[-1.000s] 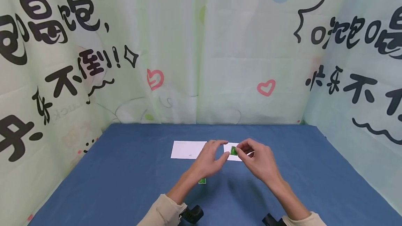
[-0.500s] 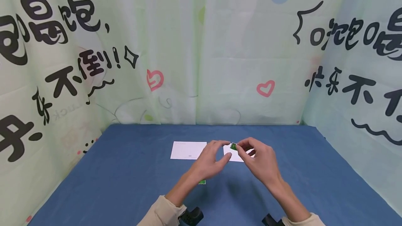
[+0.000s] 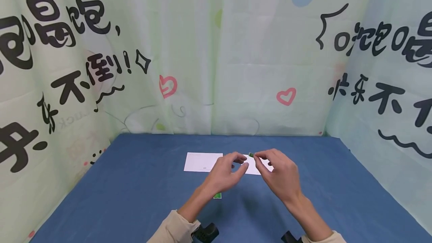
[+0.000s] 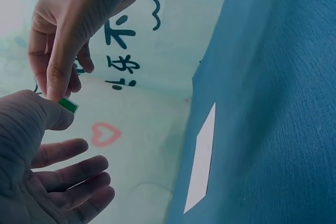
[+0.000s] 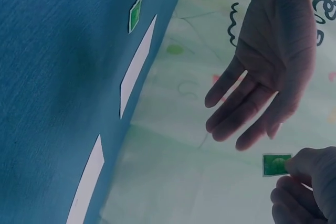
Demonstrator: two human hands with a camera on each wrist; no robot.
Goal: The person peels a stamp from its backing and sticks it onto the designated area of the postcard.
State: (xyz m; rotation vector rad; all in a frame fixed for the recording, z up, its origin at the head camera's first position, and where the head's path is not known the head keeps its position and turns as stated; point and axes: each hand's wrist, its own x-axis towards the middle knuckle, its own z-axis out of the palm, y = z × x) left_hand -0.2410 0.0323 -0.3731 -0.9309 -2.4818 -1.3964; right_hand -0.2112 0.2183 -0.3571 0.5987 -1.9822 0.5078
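Note:
My right hand point(image 3: 281, 171) pinches a small green postage stamp point(image 5: 275, 164) with a pale border between thumb and forefinger, up in the air. In the head view the stamp is tilted and looks thin. Just to its left is my left hand point(image 3: 224, 172), raised, fingers loosely spread and holding nothing. From the right wrist, a gap shows between the left fingers and the stamp. Beyond the hands lie two white envelopes, one at left point(image 3: 199, 161) and one at right point(image 3: 252, 169), partly hidden by the hands.
A second green stamp point(image 3: 217, 195) lies on the blue tablecloth point(image 3: 141, 190), partly covered by the left forearm in the head view. Printed pale curtains point(image 3: 249, 66) enclose the table at the back and both sides.
The stamp in my right hand has turned from face-on to nearly edge-on and risen slightly. My left fingers have curled in a little; both arms stay almost in place.

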